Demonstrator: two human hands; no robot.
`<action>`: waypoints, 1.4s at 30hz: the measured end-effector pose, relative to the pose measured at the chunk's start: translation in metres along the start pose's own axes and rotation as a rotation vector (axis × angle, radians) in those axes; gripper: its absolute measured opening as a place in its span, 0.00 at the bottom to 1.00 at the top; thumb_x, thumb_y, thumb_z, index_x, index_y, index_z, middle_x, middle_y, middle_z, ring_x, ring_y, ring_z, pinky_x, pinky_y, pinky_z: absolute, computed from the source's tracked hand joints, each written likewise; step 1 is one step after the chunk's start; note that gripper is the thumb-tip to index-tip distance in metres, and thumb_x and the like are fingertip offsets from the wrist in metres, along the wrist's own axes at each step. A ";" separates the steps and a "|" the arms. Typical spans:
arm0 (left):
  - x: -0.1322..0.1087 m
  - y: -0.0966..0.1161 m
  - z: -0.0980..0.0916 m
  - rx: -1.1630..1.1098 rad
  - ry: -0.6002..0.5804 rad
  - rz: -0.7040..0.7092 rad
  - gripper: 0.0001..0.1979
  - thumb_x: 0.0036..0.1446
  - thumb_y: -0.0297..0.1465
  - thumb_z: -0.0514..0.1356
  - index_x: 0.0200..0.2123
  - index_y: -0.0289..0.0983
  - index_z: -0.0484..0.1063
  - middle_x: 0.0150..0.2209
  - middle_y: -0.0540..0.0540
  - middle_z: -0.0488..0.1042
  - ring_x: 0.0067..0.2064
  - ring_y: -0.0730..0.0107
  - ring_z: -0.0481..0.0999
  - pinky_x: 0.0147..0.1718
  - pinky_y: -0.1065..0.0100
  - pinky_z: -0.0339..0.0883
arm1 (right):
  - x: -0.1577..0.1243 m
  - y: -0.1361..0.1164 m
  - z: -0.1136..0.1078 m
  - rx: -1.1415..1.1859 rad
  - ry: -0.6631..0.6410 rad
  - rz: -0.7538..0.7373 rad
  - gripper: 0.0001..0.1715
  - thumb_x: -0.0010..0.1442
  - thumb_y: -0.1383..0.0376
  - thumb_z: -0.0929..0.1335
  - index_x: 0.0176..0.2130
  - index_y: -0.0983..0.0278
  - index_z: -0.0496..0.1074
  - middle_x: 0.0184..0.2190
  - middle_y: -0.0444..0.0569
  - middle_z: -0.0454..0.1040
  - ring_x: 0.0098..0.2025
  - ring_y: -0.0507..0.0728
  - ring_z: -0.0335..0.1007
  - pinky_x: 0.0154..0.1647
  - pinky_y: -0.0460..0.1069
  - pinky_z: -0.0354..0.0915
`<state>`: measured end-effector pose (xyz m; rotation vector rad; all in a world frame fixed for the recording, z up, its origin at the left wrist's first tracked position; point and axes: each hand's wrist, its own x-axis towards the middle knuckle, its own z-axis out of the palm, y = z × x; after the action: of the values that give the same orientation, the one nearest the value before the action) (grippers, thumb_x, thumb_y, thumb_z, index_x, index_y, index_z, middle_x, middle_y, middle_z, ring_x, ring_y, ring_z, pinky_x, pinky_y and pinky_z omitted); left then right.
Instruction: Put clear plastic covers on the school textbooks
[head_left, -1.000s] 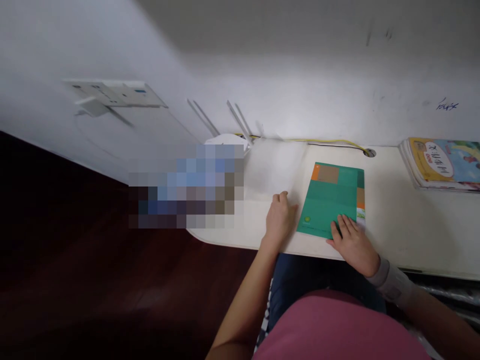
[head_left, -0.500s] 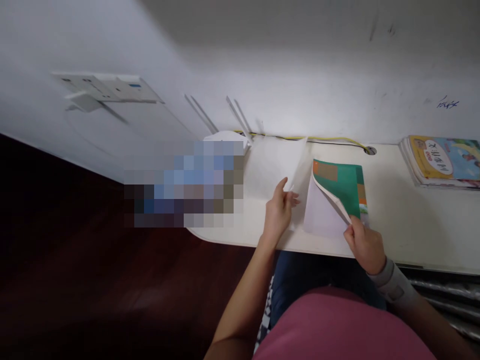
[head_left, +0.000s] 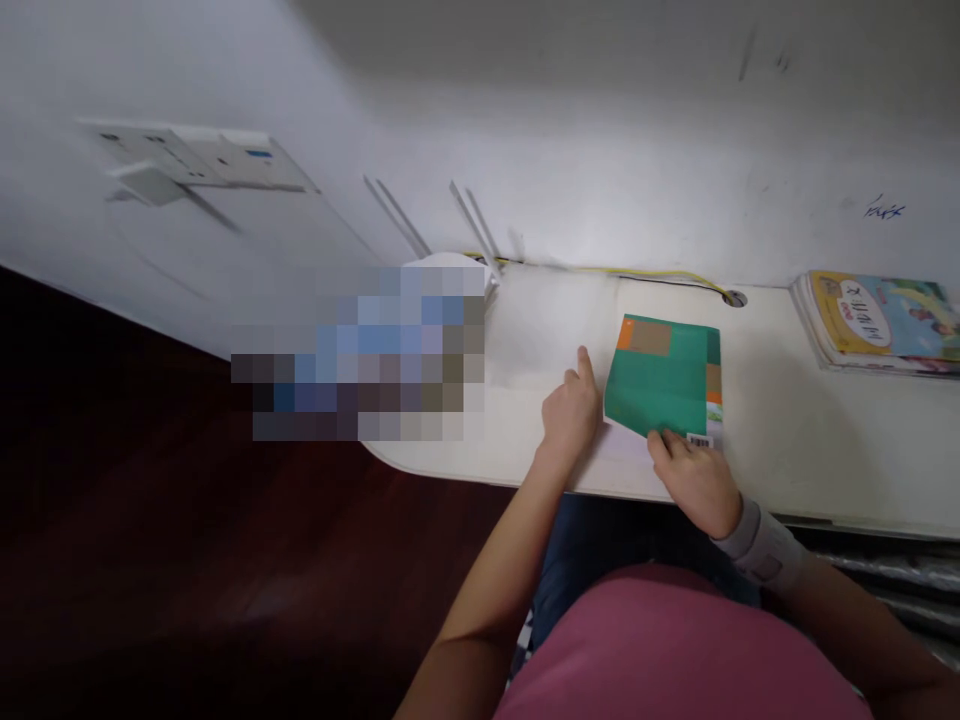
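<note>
A green book [head_left: 664, 375] with orange and brown patches lies on the white desk [head_left: 810, 430]. My right hand [head_left: 694, 480] pinches its near edge by the barcode. The cover is slightly raised there and a white page shows beneath it. My left hand [head_left: 570, 415] rests just left of the book, fingers curled and index finger stretched out along the book's left edge. It lies on a white sheet [head_left: 544, 325] spread on the desk.
A stack of colourful books [head_left: 877, 320] sits at the desk's far right. A yellow cable [head_left: 660, 277] runs along the wall to a hole [head_left: 736, 298] in the desk. A white router [head_left: 442, 272] with antennas stands at the left end. Wall sockets [head_left: 202, 160] are further left.
The green cover, lifted wide half a second ago, has come back down nearly flat. My left hand has let go of the white sheet and now points beside the book.
</note>
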<state>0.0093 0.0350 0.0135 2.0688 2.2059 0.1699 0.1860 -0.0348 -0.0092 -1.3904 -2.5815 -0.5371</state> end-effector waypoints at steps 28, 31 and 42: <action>0.000 0.008 0.020 -0.359 0.053 0.040 0.41 0.55 0.24 0.50 0.67 0.37 0.29 0.58 0.28 0.61 0.43 0.53 0.76 0.41 0.55 0.67 | -0.030 0.017 -0.003 0.066 0.058 0.040 0.16 0.59 0.73 0.61 0.45 0.65 0.71 0.40 0.52 0.78 0.33 0.54 0.73 0.29 0.47 0.61; -0.001 0.010 0.019 -0.504 0.072 0.065 0.40 0.56 0.24 0.48 0.67 0.40 0.28 0.57 0.31 0.65 0.45 0.54 0.76 0.43 0.56 0.67 | -0.029 0.018 -0.005 0.060 0.067 0.038 0.15 0.58 0.73 0.61 0.44 0.65 0.70 0.40 0.51 0.78 0.31 0.53 0.73 0.27 0.47 0.59; 0.014 0.026 -0.013 -0.621 -0.056 0.649 0.24 0.57 0.24 0.48 0.57 0.40 0.65 0.52 0.44 0.73 0.46 0.65 0.74 0.48 0.60 0.67 | -0.047 0.017 -0.017 0.080 0.147 0.102 0.13 0.61 0.72 0.60 0.42 0.66 0.70 0.34 0.49 0.78 0.29 0.52 0.72 0.27 0.47 0.61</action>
<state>0.0316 0.0506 0.0306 2.2422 1.1464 0.7257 0.2262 -0.0694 -0.0037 -1.3919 -2.3759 -0.4957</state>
